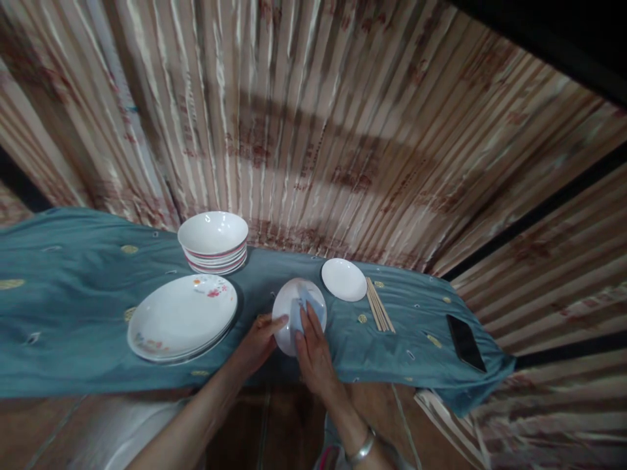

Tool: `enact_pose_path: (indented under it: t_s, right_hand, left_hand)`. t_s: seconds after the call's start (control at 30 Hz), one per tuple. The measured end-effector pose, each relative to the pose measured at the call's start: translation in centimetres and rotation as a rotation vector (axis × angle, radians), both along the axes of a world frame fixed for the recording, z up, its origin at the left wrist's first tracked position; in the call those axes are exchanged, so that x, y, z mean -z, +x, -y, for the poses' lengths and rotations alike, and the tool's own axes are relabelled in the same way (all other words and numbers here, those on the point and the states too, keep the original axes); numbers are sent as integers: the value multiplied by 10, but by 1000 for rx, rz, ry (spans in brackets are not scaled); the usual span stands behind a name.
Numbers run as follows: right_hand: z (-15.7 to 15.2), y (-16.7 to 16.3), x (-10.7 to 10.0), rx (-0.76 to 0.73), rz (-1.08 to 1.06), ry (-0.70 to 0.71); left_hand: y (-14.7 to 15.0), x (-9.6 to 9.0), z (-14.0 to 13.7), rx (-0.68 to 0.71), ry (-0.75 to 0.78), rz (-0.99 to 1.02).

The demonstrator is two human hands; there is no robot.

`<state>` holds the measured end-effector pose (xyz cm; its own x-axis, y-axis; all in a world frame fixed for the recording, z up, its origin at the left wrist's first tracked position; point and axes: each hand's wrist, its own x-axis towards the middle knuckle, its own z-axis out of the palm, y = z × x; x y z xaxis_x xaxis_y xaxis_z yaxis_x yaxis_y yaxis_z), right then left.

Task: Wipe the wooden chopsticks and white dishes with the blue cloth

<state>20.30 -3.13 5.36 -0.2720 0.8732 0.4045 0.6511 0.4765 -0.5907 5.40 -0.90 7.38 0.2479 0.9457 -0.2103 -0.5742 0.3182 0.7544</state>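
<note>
My left hand point(263, 339) grips the left rim of a small white plate point(285, 301), thumb on its upper face. The plate is held up near the front edge of the table. Against its face my right hand point(313, 349) presses a light blue cloth point(296, 314), with the fingers stretched along it. Part of the cloth is blurred. Another small white plate point(343, 279) lies on the table just beyond, to the right.
Large oval plates point(181, 316) with flower prints are stacked at left, in front of stacked white bowls point(214, 234). Several wooden chopsticks point(379, 305) and a black phone point(465, 343) lie right on the teal tablecloth point(98, 287). A curtain point(304, 130) hangs behind.
</note>
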Motion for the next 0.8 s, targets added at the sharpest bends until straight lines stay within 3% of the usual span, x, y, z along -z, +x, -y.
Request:
enact_pose_path:
  t_s: [0.27, 0.53, 0.8]
  right_hand:
    - [5, -22, -26, -95, 133, 178]
    - [-18, -20, -46, 54, 170, 267]
    - [-47, 4, -40, 153, -138, 165]
  left_hand:
    - [1, 5, 5, -63, 285, -114]
    - [7, -5, 11, 48, 307, -197]
    - [11, -3, 12, 138, 243, -136]
